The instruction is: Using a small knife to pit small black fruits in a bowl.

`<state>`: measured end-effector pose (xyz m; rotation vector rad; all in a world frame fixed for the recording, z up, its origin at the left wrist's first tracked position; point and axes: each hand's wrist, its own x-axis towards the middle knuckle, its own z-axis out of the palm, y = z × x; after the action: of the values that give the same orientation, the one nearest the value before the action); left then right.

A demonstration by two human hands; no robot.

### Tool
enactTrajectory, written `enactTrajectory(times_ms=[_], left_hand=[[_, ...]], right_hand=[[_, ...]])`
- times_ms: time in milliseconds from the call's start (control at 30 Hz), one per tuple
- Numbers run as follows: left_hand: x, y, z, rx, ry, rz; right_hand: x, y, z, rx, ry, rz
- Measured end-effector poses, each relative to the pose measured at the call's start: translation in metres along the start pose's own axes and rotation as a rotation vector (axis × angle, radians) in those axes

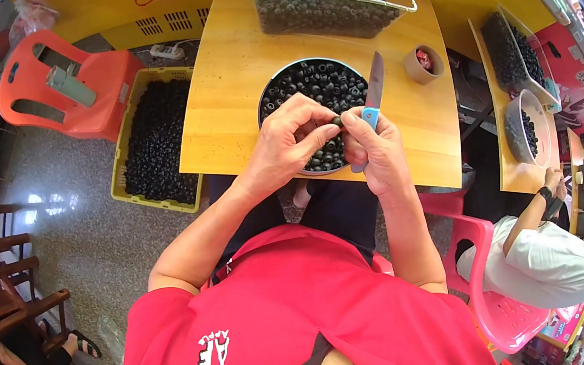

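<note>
My left hand (288,140) pinches a small dark nut-like piece (336,121) between thumb and forefinger, just above a round metal bowl (272,80). Close beside it, my right hand (381,149) is closed around a knife (374,86) with a light blue handle, its blade pointing up and away from me. The right thumb tip sits near the held piece; whether it touches is hard to see. Black, round pieces (318,84), several with a hole in the end, fill the bowl, which stands at the near edge of a wooden table (226,116).
A clear bin (358,24) of black pieces stands at the table's far side, a small cup (415,75) to the right. Left on the floor is a yellow crate (118,178), behind it an orange chair (104,83). At right, another person (539,252) sits by a second table (509,171).
</note>
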<state>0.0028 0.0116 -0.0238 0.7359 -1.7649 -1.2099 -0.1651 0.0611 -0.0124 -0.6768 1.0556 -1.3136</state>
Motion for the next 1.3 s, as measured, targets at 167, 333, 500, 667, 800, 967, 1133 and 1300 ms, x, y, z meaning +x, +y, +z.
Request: enactTrajectory(times_ms=[167,333,500,667,800,967,1133,1300], left_hand=[[-0.001,-0.006,0.0,-0.31,-0.072,-0.082],[0.001,-0.003,-0.001,-0.442,-0.1,-0.094],[0.003,-0.003,-0.002,-0.538,-0.116,-0.216],[0.002,0.001,0.001,-0.505,-0.064,-0.246],[0.003,-0.001,0.004,-0.526,-0.066,-0.239],[0.003,-0.005,0.005,-0.513,-0.028,-0.229],[0.003,-0.005,0.006,-0.504,-0.021,-0.228],[0.003,-0.003,0.007,-0.498,-0.006,-0.197]], right_hand=[[0.001,-0.002,0.0,0.044,-0.031,-0.005],[-0.001,-0.009,0.001,-0.025,-0.052,-0.046],[-0.003,-0.004,0.002,-0.595,0.048,-0.536],[-0.007,-0.01,0.002,-1.118,0.075,-0.791],[-0.006,-0.01,-0.001,-1.195,0.086,-0.851],[-0.006,-0.009,-0.001,-1.205,0.088,-0.849],[-0.006,-0.008,-0.001,-1.225,0.094,-0.855],[-0.006,-0.008,0.001,-1.231,0.115,-0.856]])
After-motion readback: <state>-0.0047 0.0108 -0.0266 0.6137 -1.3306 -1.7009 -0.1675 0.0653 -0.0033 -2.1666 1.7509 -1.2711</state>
